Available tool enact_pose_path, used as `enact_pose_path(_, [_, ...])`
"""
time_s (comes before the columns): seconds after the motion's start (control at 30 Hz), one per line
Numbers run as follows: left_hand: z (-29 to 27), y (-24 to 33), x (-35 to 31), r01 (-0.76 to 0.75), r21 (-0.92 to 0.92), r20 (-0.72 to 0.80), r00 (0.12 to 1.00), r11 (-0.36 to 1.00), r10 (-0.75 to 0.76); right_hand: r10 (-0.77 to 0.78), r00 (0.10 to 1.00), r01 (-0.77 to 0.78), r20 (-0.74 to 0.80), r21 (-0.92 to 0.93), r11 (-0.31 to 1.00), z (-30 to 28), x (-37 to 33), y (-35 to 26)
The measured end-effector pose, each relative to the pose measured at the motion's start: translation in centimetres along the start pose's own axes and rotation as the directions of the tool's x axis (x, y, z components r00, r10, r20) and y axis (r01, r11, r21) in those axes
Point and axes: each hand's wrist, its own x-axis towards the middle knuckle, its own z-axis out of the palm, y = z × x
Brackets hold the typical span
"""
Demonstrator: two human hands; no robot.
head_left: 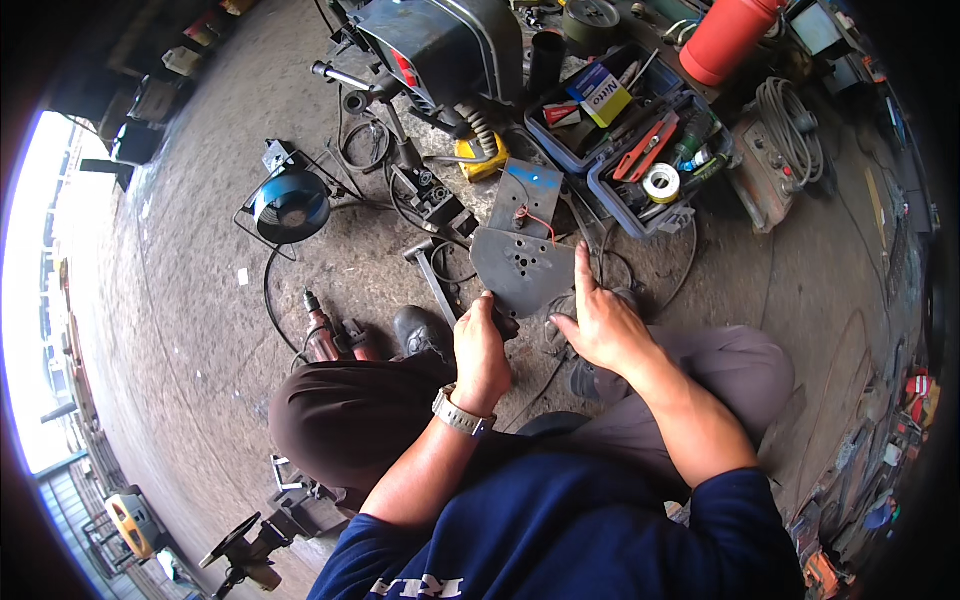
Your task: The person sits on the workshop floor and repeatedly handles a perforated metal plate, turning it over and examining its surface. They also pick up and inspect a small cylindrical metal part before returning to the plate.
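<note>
A dark grey metal plate with a cluster of drilled holes and rounded lower corners sits in front of me. My left hand grips its near left edge, thumb on top; the fingers underneath are mostly hidden. Along the plate's right edge, my right hand stretches out its index finger, with the thumb spread apart and nothing held. Just beyond lies a smaller metal plate with a blue-marked strip and a thin red wire. To the left of the big plate rests a hammer.
An open toolbox full of tools stands at the upper right, near a red cylinder and a cable-wrapped machine. Leftward are a blue fan, a red power drill and loose cables. A yellow tool lies ahead.
</note>
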Motion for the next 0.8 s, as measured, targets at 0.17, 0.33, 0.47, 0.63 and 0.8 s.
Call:
enact_pose_path(0.17, [0.8, 0.3, -0.5, -0.001, -0.03, -0.044, 0.999, 1.0, 0.0, 0.029, 0.999, -0.029, 0.035, -0.013, 0.999, -0.3, 0.0, -0.1])
enact_pose_path(0.33, [-0.2, -0.3, 0.2, -0.006, -0.007, -0.008, 1.0, 1.0, 0.006, 0.067, 0.995, -0.066, 0.075, -0.025, 0.998, -0.5, 0.2, -0.5])
enact_pose_path(0.47, [-0.3, -0.3, 0.2, -0.005, 0.001, -0.008, 1.0, 1.0, 0.005, 0.051, 0.997, -0.049, 0.062, -0.032, 0.998, -0.4, 0.2, -0.4])
enact_pose_path(0.63, [-0.1, -0.2, 0.0, -0.009, 0.007, -0.01, 1.0, 1.0, 0.009, 0.002, 0.999, -0.001, -0.035, 0.014, 1.0, 0.9, 0.0, 0.7])
enact_pose_path(0.8, [-0.1, -0.2, 0.1, -0.012, 0.016, -0.003, 1.0, 1.0, 0.012, 0.012, 1.0, -0.012, -0.022, 0.024, 1.0, 0.8, 0.1, 0.6])
